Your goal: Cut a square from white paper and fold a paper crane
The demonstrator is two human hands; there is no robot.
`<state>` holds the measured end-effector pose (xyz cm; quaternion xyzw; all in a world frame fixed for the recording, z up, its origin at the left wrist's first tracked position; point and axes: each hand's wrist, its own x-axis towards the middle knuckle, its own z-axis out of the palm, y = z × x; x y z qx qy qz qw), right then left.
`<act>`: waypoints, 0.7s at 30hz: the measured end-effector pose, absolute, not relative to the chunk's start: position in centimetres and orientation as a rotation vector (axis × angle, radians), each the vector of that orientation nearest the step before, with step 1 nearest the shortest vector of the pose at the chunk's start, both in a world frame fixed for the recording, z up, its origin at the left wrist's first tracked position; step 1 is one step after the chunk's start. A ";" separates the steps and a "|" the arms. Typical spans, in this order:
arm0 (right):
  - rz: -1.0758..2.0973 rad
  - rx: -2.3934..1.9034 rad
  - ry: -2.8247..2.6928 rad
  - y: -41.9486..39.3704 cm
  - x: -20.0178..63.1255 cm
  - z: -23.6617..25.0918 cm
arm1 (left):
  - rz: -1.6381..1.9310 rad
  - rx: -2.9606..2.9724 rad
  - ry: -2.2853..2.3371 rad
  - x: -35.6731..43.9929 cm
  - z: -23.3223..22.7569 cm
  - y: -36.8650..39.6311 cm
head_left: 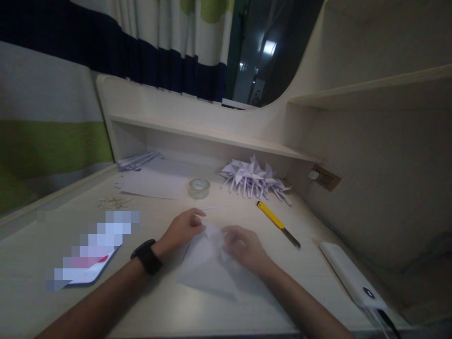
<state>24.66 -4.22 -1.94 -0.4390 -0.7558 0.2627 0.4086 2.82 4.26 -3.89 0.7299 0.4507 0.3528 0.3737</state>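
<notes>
the left hand (181, 229), a black watch (147, 256) on its wrist, has its fingers pinched down on the upper left edge of the paper (208, 263); its grip is closed on that fold. the paper is a white sheet folded to a kite-like shape, lying flat on the counter (247, 306), its point up between the two grips and its wide end spreading toward the person, below both hands. the right hand (243, 247) is blurred; it presses on the paper's upper right part, fingers curled over it, but i cannot tell whether it grasps or only rests there.

left of the left grip, well apart, lies a phone (88, 268) with a blurred screen, and beyond it a small heap of rubber bands (113, 202). farther back on that side lie flat sheets (151, 184) and a bundle of paper strips (137, 160) under the shelf (212, 136). just beyond the left grip stands a tape roll (199, 188). beyond the right grip is a pile of folded paper pinwheels (254, 179). right of the right grip, near it, lies a yellow knife (278, 224) with its blade out. farther right, by the counter's edge, lies a white power bank (353, 278) with a cable at its near end. a wall socket (325, 177) sits above it.
</notes>
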 end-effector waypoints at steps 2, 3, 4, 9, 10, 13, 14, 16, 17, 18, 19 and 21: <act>0.776 -1.133 -1.991 -3.7 25.0 -1.3 | 0.930 1.928 1.093 3.4 -3.6 4.4; 0.810 -1.164 -2.043 -3.5 25.1 -1.0 | 0.933 1.950 1.058 3.7 -3.5 4.5; 0.822 -1.204 -2.103 -3.3 25.2 -0.5 | 0.933 1.963 1.029 4.0 -3.4 4.6; 0.534 -1.255 -2.416 -2.4 25.2 1.7 | 0.918 2.029 0.976 5.4 -2.5 5.1; 0.455 -1.216 -2.455 -2.3 25.2 2.0 | 0.915 2.039 0.971 5.5 -2.2 5.1; 0.357 -1.156 -2.535 -2.1 24.9 2.3 | 0.924 2.046 0.958 5.8 -1.8 4.8; 0.368 -1.173 -2.563 -2.0 24.9 2.3 | 0.925 2.050 0.956 5.7 -1.8 4.8; 0.400 -1.256 -2.597 -2.1 24.9 2.2 | 0.910 2.077 0.969 5.4 -1.9 4.7; 0.413 -1.300 -2.599 -2.1 24.9 2.2 | 0.897 2.106 0.999 5.2 -2.0 4.7; 0.422 -1.339 -2.588 -2.2 25.0 2.1 | 0.880 2.144 1.046 4.9 -2.2 4.7; 0.429 -1.366 -2.567 -2.3 25.0 2.1 | 0.854 2.187 1.101 4.6 -2.4 4.7; 0.463 -1.384 -2.521 -2.5 25.2 2.1 | 0.788 2.247 1.183 4.3 -2.8 4.7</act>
